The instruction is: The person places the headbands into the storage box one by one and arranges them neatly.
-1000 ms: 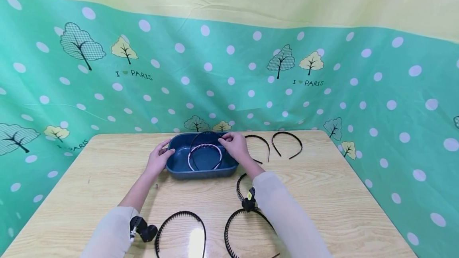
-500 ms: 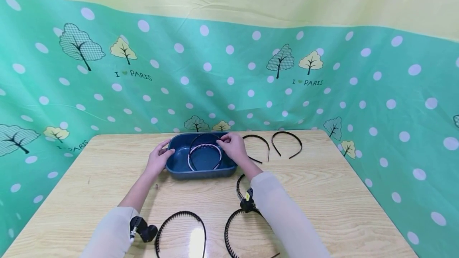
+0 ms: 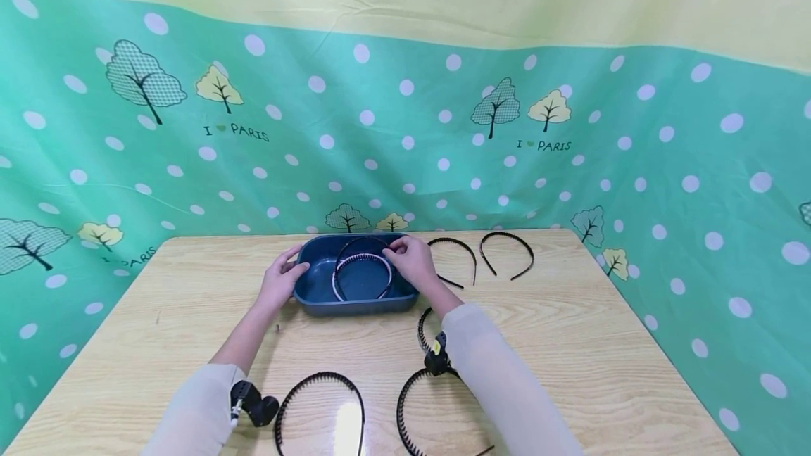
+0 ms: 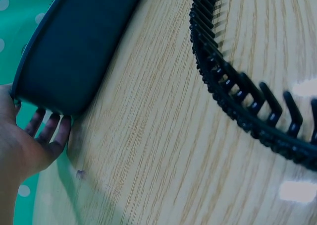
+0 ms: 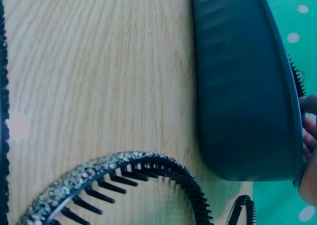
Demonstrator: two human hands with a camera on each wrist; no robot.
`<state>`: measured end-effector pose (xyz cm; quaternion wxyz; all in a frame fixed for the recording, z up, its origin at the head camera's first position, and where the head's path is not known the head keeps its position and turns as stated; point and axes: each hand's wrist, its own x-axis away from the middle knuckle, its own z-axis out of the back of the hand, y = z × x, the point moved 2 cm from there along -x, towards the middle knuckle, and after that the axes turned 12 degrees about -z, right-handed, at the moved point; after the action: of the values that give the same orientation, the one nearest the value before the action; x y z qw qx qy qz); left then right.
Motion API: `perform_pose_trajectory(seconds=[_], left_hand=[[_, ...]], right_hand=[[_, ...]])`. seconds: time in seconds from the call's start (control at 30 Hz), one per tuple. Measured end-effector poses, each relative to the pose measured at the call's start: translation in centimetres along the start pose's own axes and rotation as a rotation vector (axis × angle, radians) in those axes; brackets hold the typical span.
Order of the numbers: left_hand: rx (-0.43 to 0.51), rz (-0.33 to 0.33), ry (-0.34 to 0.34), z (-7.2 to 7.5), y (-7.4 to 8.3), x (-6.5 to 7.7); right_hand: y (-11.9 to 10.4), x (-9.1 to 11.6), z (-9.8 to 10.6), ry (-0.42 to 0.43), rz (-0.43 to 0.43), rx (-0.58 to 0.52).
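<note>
A dark blue oblong basin stands at the back of the table. My left hand grips its left end, thumb over the rim. In the left wrist view, the fingers of that hand lie against the basin's outer end wall. My right hand pinches a thin black headband at the basin's right side. This headband stands partly above a white toothed headband lying inside. In the right wrist view, the basin wall hides part of the right hand, and black teeth show over the rim.
Two black headbands lie right of the basin, one partly behind the right hand, the other farther right. Nearer me are a toothed black headband, another under the right sleeve, and a glittery one.
My right hand has lowered slightly and shifted a little left, bringing the black headband down into the basin. Over the last half second it barely moves. The left hand stays on the basin.
</note>
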<state>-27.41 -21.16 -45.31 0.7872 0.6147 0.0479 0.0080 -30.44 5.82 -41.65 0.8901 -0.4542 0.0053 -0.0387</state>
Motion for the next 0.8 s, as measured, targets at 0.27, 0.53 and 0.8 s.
perform_pose_trajectory(seconds=[0.27, 0.53, 0.8], left_hand=[[-0.004, -0.015, 0.002, 0.02, 0.06, 0.03], [-0.015, -0.040, 0.014, -0.07, 0.08, 0.16], [0.000, -0.006, -0.003, 0.00, -0.15, -0.15]], right_hand=[[0.10, -0.11, -0.19, -0.009, -0.011, 0.041], [0.23, -0.12, -0.54, -0.027, -0.003, 0.116], [0.29, -0.26, -0.72, -0.023, 0.020, 0.186]])
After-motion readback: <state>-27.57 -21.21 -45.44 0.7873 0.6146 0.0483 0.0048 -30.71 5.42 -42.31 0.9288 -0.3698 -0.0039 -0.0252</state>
